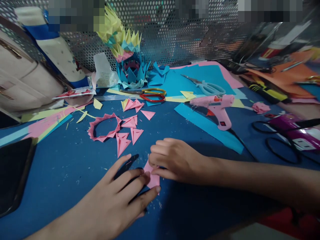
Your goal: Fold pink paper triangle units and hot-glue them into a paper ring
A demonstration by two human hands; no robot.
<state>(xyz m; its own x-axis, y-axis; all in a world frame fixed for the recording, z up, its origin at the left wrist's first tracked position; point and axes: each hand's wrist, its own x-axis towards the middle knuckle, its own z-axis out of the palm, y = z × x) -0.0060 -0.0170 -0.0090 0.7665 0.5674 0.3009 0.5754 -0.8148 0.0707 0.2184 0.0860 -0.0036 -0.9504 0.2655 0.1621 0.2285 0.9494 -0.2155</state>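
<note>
A small pink paper piece (153, 180) lies on the blue tabletop between my hands, its left and upper parts covered by fingers. My left hand (120, 196) rests over its left side with the fingers spread, the fingertips touching the paper and the table. From the right, my right hand (172, 160) pinches the paper's upper edge, its fingers curled. Just beyond are folded pink triangles (123, 144) and a pink ring of joined folded pieces (91, 130).
A pink glue gun (215, 106) lies right of centre by a blue paper strip (210, 128). Scissors (211, 87), red-and-yellow-handled scissors (152, 94) and a folded-paper model (132, 71) stand or lie further back. A dark phone-like slab (16, 176) is at left.
</note>
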